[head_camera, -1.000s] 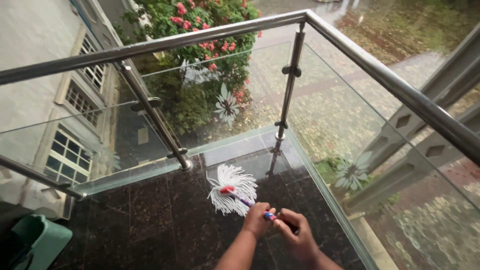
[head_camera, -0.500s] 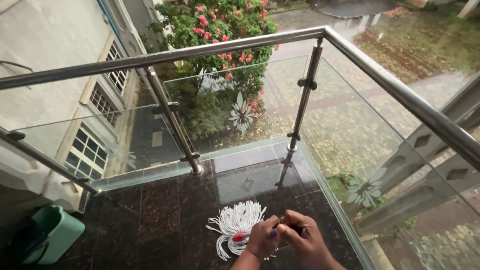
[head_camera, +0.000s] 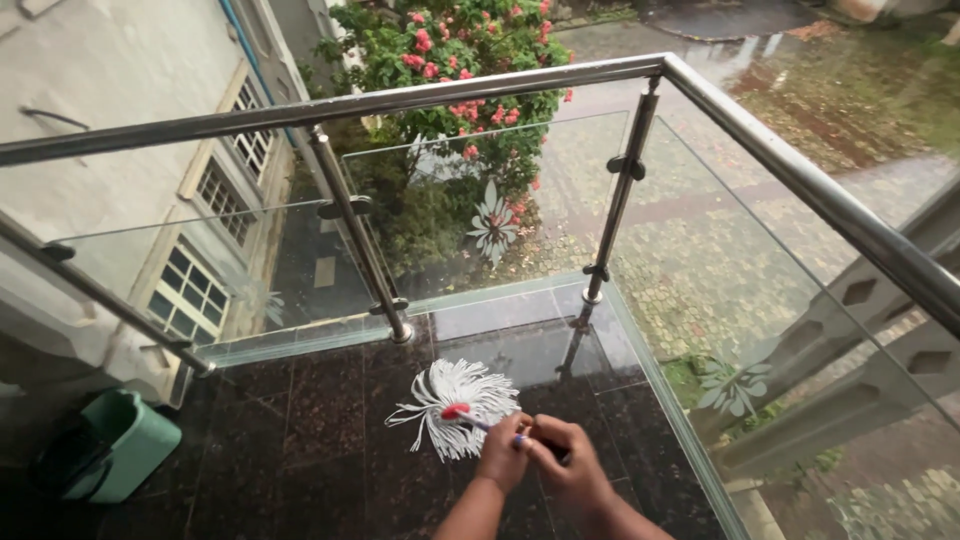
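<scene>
— What are the hands doing?

— Both are closed around the mop handle (head_camera: 497, 430). The left hand (head_camera: 503, 452) grips it lower down, nearer the mop head; the right hand (head_camera: 563, 462) wraps it just behind, the two hands touching or nearly so. Only a short stretch of the handle shows between the left hand and the head, with a bit of purple at the knuckles.

— And the mop itself?

— The mop head (head_camera: 450, 406) is a bunch of white cotton strings fanned out flat on the dark floor (head_camera: 320, 440), spread mostly to the left and away from the person. A red collar sits where the strings meet the handle.

— Where on the floor?

— On the polished dark stone tiles of a balcony, a little inside the corner, near the foot of the slanted steel post (head_camera: 358, 238) and apart from the glass panel (head_camera: 700, 280) on the right.

— What else is around?

— A steel handrail (head_camera: 400, 100) runs along the top of the glass. A green bucket (head_camera: 120, 445) stands well off to the left. Beyond the glass, a bush with pink flowers (head_camera: 450, 60) and wet paving below.
</scene>
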